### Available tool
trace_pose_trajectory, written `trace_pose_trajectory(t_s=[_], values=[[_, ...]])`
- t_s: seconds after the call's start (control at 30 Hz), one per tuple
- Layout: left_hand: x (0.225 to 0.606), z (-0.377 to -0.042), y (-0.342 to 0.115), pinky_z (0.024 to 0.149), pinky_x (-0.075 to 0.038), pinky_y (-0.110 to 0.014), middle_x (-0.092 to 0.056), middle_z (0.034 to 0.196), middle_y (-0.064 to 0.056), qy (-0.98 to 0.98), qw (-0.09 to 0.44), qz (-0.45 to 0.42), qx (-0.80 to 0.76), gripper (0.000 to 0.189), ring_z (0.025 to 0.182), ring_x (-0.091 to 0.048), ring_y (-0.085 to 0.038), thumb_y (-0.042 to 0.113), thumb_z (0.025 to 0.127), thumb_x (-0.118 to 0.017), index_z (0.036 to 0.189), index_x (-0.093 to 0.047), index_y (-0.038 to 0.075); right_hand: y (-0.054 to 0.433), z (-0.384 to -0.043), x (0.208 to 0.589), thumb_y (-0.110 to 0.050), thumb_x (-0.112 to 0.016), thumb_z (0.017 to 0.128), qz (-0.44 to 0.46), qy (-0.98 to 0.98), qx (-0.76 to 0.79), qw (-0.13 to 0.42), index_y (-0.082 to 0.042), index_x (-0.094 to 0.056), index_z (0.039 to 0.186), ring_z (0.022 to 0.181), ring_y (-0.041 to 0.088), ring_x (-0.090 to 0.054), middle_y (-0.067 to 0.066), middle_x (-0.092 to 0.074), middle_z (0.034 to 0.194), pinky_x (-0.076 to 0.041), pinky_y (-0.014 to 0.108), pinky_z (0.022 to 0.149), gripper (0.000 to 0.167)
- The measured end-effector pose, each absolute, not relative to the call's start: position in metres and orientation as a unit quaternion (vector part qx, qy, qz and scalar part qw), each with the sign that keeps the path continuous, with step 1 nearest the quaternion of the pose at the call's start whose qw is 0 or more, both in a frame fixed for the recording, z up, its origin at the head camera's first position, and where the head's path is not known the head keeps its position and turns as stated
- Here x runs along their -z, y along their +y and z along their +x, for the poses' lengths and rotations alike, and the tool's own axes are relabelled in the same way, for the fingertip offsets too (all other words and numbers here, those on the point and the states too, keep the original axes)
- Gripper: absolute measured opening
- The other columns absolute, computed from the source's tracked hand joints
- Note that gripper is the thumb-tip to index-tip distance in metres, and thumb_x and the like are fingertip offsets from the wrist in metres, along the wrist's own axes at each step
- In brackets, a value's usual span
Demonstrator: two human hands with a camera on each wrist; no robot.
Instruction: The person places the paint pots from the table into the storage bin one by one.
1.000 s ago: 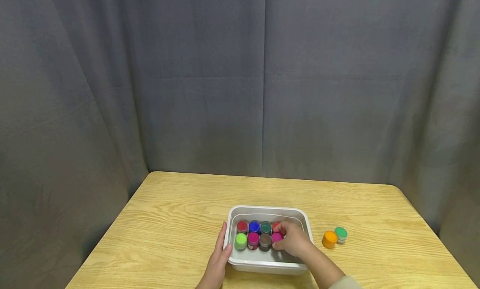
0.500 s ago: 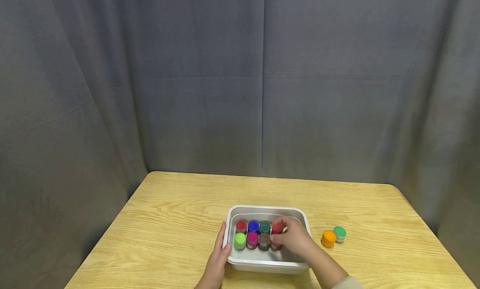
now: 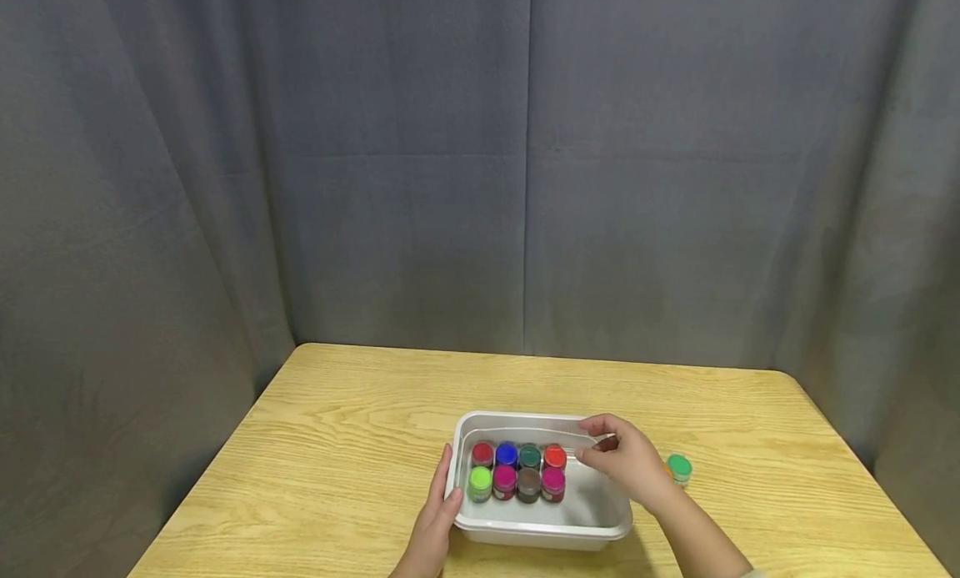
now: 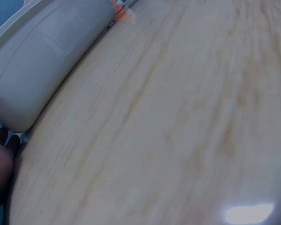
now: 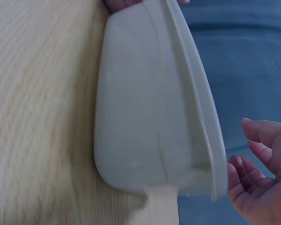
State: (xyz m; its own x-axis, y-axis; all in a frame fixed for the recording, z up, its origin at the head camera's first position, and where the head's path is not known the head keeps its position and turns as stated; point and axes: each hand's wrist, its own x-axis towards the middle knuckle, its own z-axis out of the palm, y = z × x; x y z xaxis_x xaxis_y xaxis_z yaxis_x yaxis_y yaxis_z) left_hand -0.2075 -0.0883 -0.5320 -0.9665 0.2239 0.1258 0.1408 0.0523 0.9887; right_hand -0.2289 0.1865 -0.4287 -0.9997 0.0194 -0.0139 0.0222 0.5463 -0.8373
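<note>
A white rectangular tray (image 3: pixel 540 529) sits near the table's front, with small clear paint jars inside in two rows. The back row has red (image 3: pixel 483 454), blue (image 3: pixel 507 454), dark teal (image 3: pixel 529 455) and orange-red (image 3: pixel 555 456) jars. In front stand lime green (image 3: pixel 481 479), magenta (image 3: pixel 505 479), brown (image 3: pixel 529 482) and another magenta jar (image 3: pixel 553 481). My left hand (image 3: pixel 435 515) holds the tray's left end, thumb at the rim and fingers along the wall. My right hand (image 3: pixel 633 465), thumb and fingers apart and holding nothing, hovers over the tray's right rim.
Right of the tray, a green-lidded jar (image 3: pixel 679 467) stands on the wooden table (image 3: pixel 360 444). An orange jar (image 3: pixel 668 471) beside it is mostly hidden by my right hand. Grey curtains (image 3: pixel 412 186) hang behind and at both sides of the table.
My right hand has let go of the front magenta jar at the row's right end and moved right, up to the tray's rim. My left hand has stayed on the tray.
</note>
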Motion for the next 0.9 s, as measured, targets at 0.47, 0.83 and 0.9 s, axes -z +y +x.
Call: trace_pose_trajectory(t_s=[0.47, 0.83, 0.9], values=[[0.533, -0.207, -0.088, 0.113, 0.002, -0.071, -0.001, 0.165, -0.019, 0.716, 0.025, 0.128, -0.686, 0.060, 0.149, 0.004, -0.047, 0.027, 0.107, -0.033, 0.159, -0.007, 0.013, 0.251, -0.219, 0.430, -0.025, -0.071, 0.090, 0.017, 0.893, 0.448, -0.028, -0.001, -0.056, 0.130, 0.120, 0.039, -0.052, 0.023, -0.053, 0.137, -0.057, 0.042, 0.086, 0.049], [0.533, -0.207, -0.087, 0.113, 0.004, -0.070, 0.001, 0.165, -0.018, 0.708, 0.035, 0.119, -0.695, 0.061, 0.149, 0.006, -0.046, 0.028, 0.106, -0.034, 0.159, -0.007, 0.013, 0.292, -0.221, 0.450, -0.030, -0.065, 0.094, 0.050, 0.906, 0.420, -0.006, 0.001, -0.048, 0.139, 0.130, 0.046, -0.043, 0.030, -0.043, 0.145, -0.048, 0.059, 0.097, 0.057], [0.533, -0.207, -0.087, 0.113, 0.004, -0.070, 0.001, 0.165, -0.018, 0.708, 0.035, 0.117, -0.696, 0.061, 0.149, 0.006, -0.047, 0.028, 0.106, -0.034, 0.159, -0.007, 0.013, 0.298, -0.222, 0.454, -0.031, -0.064, 0.095, 0.055, 0.905, 0.421, 0.000, 0.002, -0.045, 0.141, 0.131, 0.047, -0.041, 0.031, -0.040, 0.147, -0.047, 0.061, 0.098, 0.060]])
